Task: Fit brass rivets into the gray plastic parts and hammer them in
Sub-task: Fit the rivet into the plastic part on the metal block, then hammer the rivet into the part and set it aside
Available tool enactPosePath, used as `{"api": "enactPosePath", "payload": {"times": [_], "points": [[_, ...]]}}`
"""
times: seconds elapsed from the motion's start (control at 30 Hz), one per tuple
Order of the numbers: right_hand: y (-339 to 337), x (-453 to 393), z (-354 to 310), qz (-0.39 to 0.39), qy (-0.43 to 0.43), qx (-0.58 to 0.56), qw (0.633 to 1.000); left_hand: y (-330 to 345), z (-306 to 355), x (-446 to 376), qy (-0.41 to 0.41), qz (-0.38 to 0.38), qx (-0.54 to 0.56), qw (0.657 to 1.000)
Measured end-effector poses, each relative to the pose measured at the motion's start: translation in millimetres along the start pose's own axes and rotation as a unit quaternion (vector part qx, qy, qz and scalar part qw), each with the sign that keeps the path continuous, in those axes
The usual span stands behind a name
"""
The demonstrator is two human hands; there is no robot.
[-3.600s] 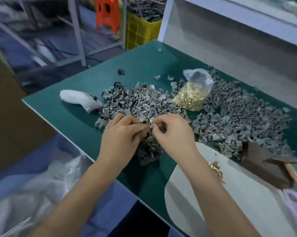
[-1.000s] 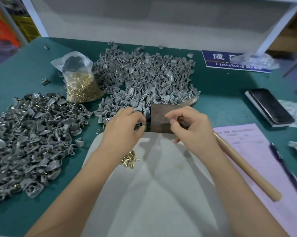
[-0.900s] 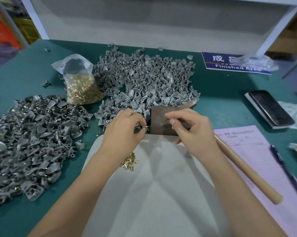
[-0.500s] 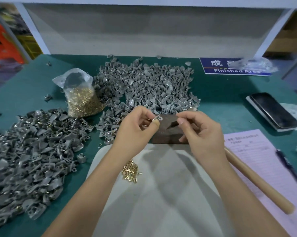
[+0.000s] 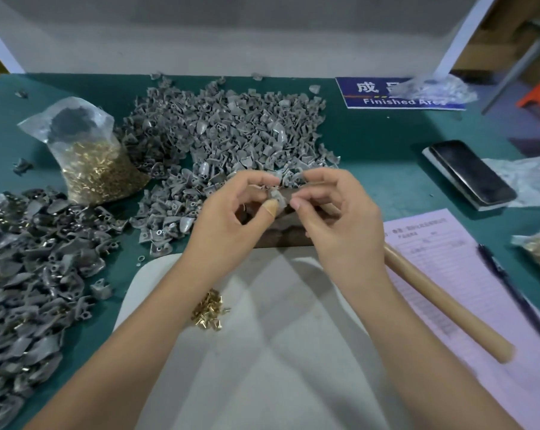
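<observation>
Above the white mat (image 5: 262,352), left hand (image 5: 231,218) pinches a gray part (image 5: 276,193); right hand (image 5: 340,218) pinches toward it, fingertips curled, contents too small to tell. Loose rivets (image 5: 209,310) lie at 7 o'clock of the hands, hammer handle (image 5: 442,299) at 4, gray pile (image 5: 225,135) at 12.

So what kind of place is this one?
Probably a small factory assembly bench: heaps of gray plastic parts, a bag of brass rivets, and a blue "Finished Area" sign on the green table.
</observation>
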State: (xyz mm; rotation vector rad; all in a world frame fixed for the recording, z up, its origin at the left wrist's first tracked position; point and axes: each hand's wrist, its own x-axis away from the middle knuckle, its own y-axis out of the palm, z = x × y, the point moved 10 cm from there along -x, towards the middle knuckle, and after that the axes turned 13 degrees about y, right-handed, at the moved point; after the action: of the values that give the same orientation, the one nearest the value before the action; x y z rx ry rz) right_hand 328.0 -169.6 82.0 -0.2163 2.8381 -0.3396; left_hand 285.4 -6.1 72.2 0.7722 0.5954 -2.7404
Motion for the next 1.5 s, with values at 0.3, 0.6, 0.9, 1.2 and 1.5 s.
{"api": "enactPosePath", "payload": {"times": [0.3, 0.6, 0.9, 1.2, 1.5], "points": [[3, -4, 0, 0.008, -0.024, 0.083, 0.996, -10, -10, 4, 0.047, -0.006, -0.171, 0.984], [20, 2, -4, -0.032, -0.025, 0.134, 0.99, -12, 3, 6, 0.094, -0.075, -0.21, 0.97], [41, 8, -21, -0.056, -0.087, 0.319, 0.942, -14, -2, 6, 0.097, -0.083, -0.203, 0.971], [48, 10, -28, -0.068, -0.098, 0.36, 0.925, -17, -7, 7, 0.091, -0.071, -0.184, 0.976], [51, 7, -28, -0.082, -0.102, 0.369, 0.92, -12, -14, 10, 0.069, -0.076, -0.129, 0.986]]}}
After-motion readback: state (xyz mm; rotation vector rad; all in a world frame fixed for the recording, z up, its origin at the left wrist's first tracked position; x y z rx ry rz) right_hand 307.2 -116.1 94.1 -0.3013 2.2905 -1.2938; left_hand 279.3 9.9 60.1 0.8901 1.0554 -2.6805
